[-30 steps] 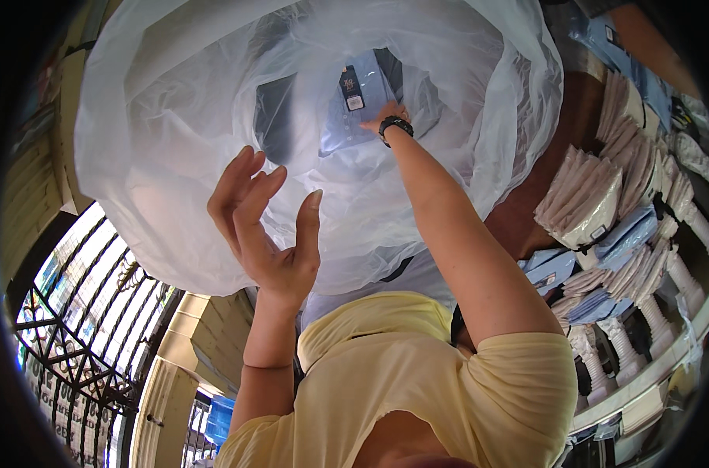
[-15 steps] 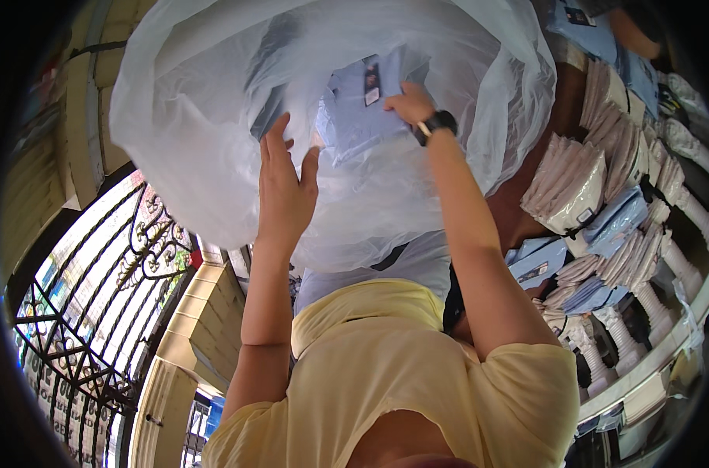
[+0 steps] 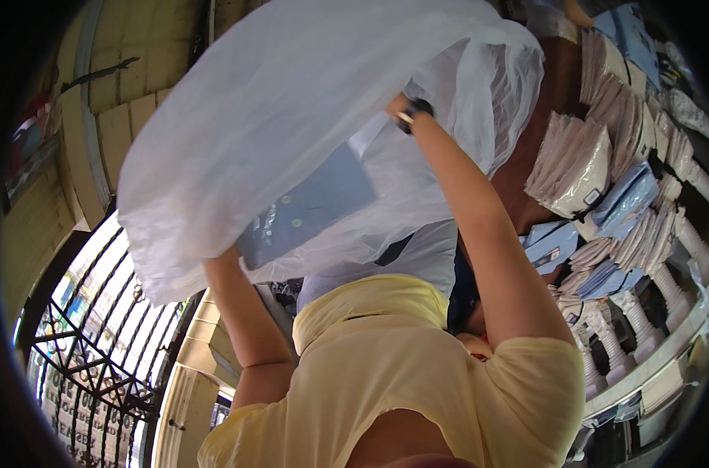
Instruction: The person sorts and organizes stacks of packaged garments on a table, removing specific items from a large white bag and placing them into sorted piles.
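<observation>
A large translucent white plastic bag (image 3: 237,132) spreads in front of me, its mouth tilted toward my body. Inside it lies a folded light blue shirt (image 3: 315,207), with buttons showing. My left hand (image 3: 223,261) reaches under the bag's near left edge, beside the shirt's lower left end; the plastic covers its fingers. Above the shirt, my right hand (image 3: 396,106) is inside the bag's mouth, with a black watch (image 3: 415,115) on the wrist. The bag's upper fold hides its fingers, so what it holds cannot be seen.
At the right, stacks of folded white shirts in clear wrapping (image 3: 570,165) lie beside folded blue shirts (image 3: 625,204). Another person's hand (image 3: 578,13) shows at the top right. A black iron grille (image 3: 97,335) stands at the left, next to cream-coloured panelling (image 3: 194,366).
The bag's upper side has come down over the shirt and toward me. My left hand has moved lower and left, under the plastic; my right hand has shifted slightly up and left.
</observation>
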`<action>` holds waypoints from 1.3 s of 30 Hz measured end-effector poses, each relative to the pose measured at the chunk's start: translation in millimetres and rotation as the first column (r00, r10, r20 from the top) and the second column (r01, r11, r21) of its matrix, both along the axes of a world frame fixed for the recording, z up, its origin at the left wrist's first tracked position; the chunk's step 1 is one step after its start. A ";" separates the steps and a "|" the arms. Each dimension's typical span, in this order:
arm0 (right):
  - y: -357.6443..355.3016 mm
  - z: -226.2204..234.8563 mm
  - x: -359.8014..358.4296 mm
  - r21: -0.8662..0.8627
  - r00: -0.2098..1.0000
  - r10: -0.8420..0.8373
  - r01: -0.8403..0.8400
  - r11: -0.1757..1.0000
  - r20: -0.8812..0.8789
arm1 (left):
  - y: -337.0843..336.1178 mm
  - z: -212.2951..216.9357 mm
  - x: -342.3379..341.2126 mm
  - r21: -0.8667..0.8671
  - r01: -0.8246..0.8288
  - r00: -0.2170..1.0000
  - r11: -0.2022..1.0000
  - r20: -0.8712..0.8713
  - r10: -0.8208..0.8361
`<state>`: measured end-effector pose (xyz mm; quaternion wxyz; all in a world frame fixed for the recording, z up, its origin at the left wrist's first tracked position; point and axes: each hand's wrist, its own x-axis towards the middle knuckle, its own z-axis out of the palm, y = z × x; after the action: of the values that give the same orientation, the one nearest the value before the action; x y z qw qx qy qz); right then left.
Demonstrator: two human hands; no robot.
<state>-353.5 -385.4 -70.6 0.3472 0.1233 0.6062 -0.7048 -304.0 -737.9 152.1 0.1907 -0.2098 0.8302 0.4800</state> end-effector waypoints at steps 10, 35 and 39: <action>-61.4 -96.2 8.9 0.800 0.926 0.172 -0.376 0.467 0.335 | 83.9 69.9 -87.3 -0.206 -0.093 0.961 0.974 -0.273 0.034; -18.7 59.9 51.2 0.811 0.926 0.021 0.320 0.490 -0.378 | 98.2 41.9 -57.9 -0.368 0.222 0.909 0.903 -0.258 -0.328; 35.1 202.9 98.6 0.726 0.896 -0.154 0.430 0.537 -0.417 | 122.8 27.3 -69.2 -0.462 0.355 0.805 0.813 -0.292 -0.517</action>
<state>-254.9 -350.3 132.3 0.0320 0.2574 0.8730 -0.4129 -373.2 -615.2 179.4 0.0771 0.0614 0.9545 0.2816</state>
